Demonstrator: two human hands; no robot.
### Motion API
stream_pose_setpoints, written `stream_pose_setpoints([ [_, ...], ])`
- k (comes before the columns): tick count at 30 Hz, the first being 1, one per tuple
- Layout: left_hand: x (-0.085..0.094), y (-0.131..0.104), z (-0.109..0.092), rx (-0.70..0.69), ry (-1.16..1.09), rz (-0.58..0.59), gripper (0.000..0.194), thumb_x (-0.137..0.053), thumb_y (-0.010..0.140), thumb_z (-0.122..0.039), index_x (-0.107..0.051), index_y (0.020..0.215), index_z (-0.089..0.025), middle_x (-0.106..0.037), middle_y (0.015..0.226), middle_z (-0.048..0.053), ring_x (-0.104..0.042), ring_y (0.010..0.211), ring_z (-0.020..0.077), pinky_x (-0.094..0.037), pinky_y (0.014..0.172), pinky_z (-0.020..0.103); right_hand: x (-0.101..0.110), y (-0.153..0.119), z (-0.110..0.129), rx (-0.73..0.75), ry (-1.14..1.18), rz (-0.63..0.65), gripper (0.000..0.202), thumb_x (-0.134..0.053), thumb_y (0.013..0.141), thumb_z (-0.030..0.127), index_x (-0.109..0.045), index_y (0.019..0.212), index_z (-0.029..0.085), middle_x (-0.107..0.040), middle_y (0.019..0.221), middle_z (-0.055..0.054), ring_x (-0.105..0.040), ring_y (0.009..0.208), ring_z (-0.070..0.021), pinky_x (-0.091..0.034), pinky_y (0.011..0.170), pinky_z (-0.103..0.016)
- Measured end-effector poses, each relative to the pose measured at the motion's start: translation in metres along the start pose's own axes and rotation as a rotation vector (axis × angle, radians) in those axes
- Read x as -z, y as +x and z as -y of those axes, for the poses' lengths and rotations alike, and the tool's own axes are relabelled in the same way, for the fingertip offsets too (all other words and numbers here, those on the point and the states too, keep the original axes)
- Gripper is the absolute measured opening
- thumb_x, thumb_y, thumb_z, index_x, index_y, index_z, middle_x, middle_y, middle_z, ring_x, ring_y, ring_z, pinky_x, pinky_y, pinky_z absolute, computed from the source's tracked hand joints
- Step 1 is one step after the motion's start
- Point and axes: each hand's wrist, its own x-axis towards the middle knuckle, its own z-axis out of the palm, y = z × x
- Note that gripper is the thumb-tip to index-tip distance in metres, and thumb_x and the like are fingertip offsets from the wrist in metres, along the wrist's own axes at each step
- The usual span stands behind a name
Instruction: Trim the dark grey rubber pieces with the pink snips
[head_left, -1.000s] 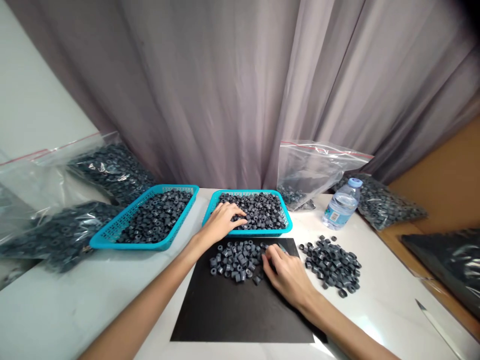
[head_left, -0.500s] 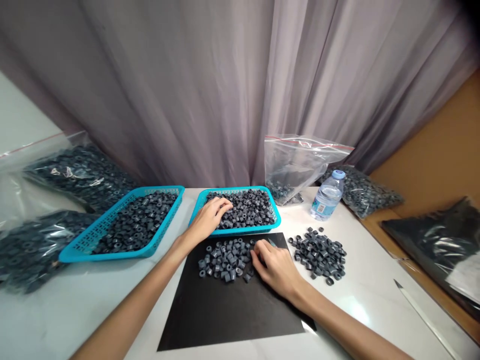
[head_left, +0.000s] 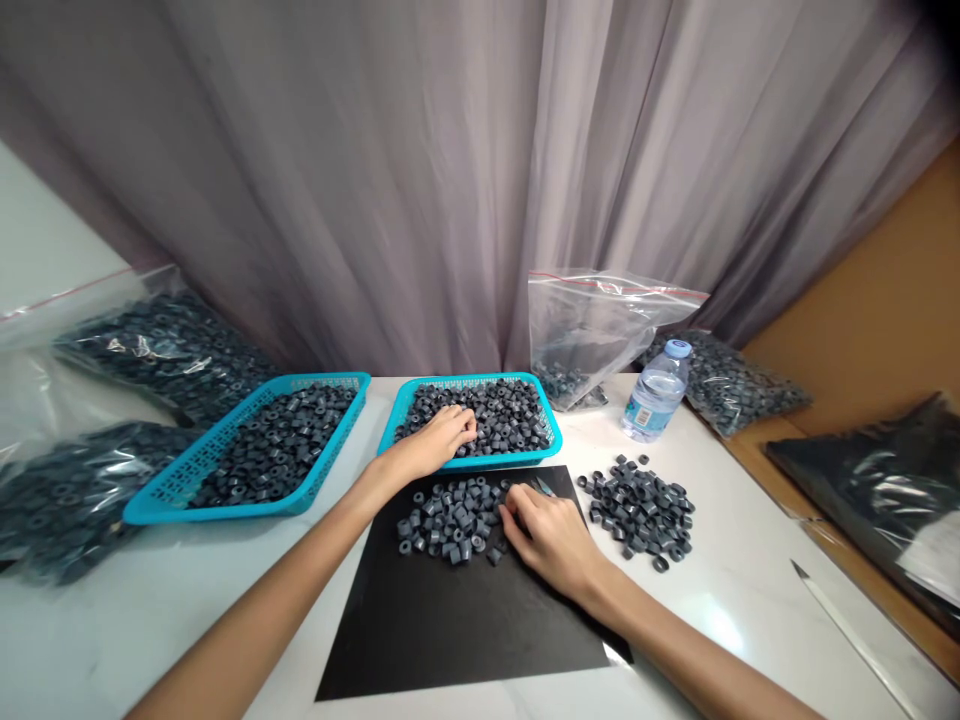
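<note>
Fingers of left hand have curled over basket; right hand lies curled beside grey rings; cannot tell if either grips anything.

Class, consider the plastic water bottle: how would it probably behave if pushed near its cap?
The bottle would probably tip rather than slide, since it stands taller than it is wide. It seems fairly heavy for its size, as water appears to fill much of it. Once down, its rounded sides might let it roll across the smooth-looking tabletop.
</note>
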Motion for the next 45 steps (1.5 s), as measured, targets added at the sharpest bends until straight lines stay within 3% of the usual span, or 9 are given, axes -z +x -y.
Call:
stream_pose_setpoints([
  [5,0.008,0.012,-0.003,-0.033,-0.036,-0.079,0.024,-0.043,0.100,-0.030,-0.055,0.081,-0.022,-0.059,0.088,0.002,-0.056,0.092,0.0211,-0.046,0.091,0.036,0.001,0.001,0.000,0.014,-0.006,0.003,0.013,-0.050,0.103,0.020,-0.050,0.089,0.022,-0.068,0.084,0.000,-0.065,0.069,-0.0158,-0.037,0.061,-0.026],
  [10,0.030,0.022,-0.012,-0.007,-0.097,-0.204,0.021,-0.048,0.098,-0.036,-0.058,0.086,-0.022,-0.061,0.087,0.002,-0.058,0.086,0.0197,-0.048,0.087,0.034,0.001,0.001,0.000,0.019,-0.016,-0.001,0.014,-0.050,0.102,0.020,-0.051,0.089,0.022,-0.070,0.084,0.000,-0.067,0.071,-0.0161,-0.037,0.061,-0.026],
  [15,0.048,0.002,-0.031,0.030,-0.169,-0.294,0.021,-0.050,0.099,-0.039,-0.060,0.092,-0.021,-0.065,0.094,0.002,-0.063,0.091,0.0190,-0.049,0.088,0.032,0.001,0.000,0.000,0.021,-0.023,-0.024,0.020,-0.047,0.105,0.023,-0.052,0.086,0.021,-0.069,0.081,0.000,-0.067,0.069,-0.0159,-0.036,0.062,-0.027],
  [18,0.038,-0.028,-0.052,0.042,-0.197,-0.279,0.022,-0.051,0.100,-0.040,-0.062,0.094,-0.022,-0.067,0.096,0.002,-0.064,0.089,0.0184,-0.052,0.085,0.031,0.002,0.000,-0.001,0.014,-0.022,-0.042,0.026,-0.040,0.109,0.026,-0.053,0.086,0.021,-0.069,0.080,-0.001,-0.067,0.069,-0.0158,-0.035,0.062,-0.027],
  [22,0.005,-0.068,-0.074,0.039,-0.152,-0.204,0.019,-0.047,0.103,-0.033,-0.062,0.095,-0.024,-0.065,0.094,0.002,-0.062,0.091,0.0186,-0.052,0.087,0.032,0.002,-0.002,-0.003,0.008,-0.019,-0.052,0.032,-0.033,0.111,0.029,-0.054,0.087,0.020,-0.069,0.080,-0.002,-0.066,0.066,-0.0157,-0.033,0.061,-0.028],
  [27,-0.022,-0.086,-0.078,0.015,-0.029,-0.135,0.019,-0.043,0.105,-0.023,-0.061,0.097,-0.026,-0.064,0.101,0.002,-0.061,0.100,0.0192,-0.049,0.094,0.033,0.001,-0.004,-0.004,0.013,-0.024,-0.047,0.034,-0.031,0.111,0.029,-0.054,0.086,0.020,-0.069,0.078,-0.002,-0.064,0.064,-0.0159,-0.033,0.061,-0.029],
  [37,-0.023,-0.094,-0.072,0.111,-0.013,-0.112,0.024,-0.055,0.101,-0.041,-0.064,0.119,-0.029,-0.062,0.116,0.003,-0.059,0.113,0.0224,-0.046,0.103,0.039,-0.001,-0.004,-0.004,0.027,-0.005,-0.032,0.031,-0.034,0.110,0.027,-0.054,0.087,0.020,-0.068,0.080,-0.002,-0.064,0.065,-0.0160,-0.034,0.062,-0.028],
  [42,-0.019,-0.095,-0.076,0.099,0.047,-0.204,0.022,-0.054,0.101,-0.038,-0.064,0.120,-0.030,-0.062,0.117,0.003,-0.060,0.112,0.0225,-0.045,0.103,0.039,0.000,-0.006,-0.003,0.064,0.034,-0.013,0.031,-0.034,0.110,0.029,-0.054,0.088,0.020,-0.068,0.080,-0.003,-0.064,0.068,-0.0164,-0.035,0.063,-0.027],
  [45,-0.004,-0.091,-0.069,0.091,0.049,-0.302,0.019,-0.053,0.102,-0.036,-0.064,0.114,-0.027,-0.063,0.113,0.003,-0.060,0.110,0.0217,-0.044,0.102,0.037,0.000,-0.006,-0.003,0.083,0.066,-0.003,0.028,-0.040,0.109,0.035,-0.054,0.091,0.020,-0.069,0.084,-0.003,-0.065,0.072,-0.0167,-0.037,0.064,-0.027],
])
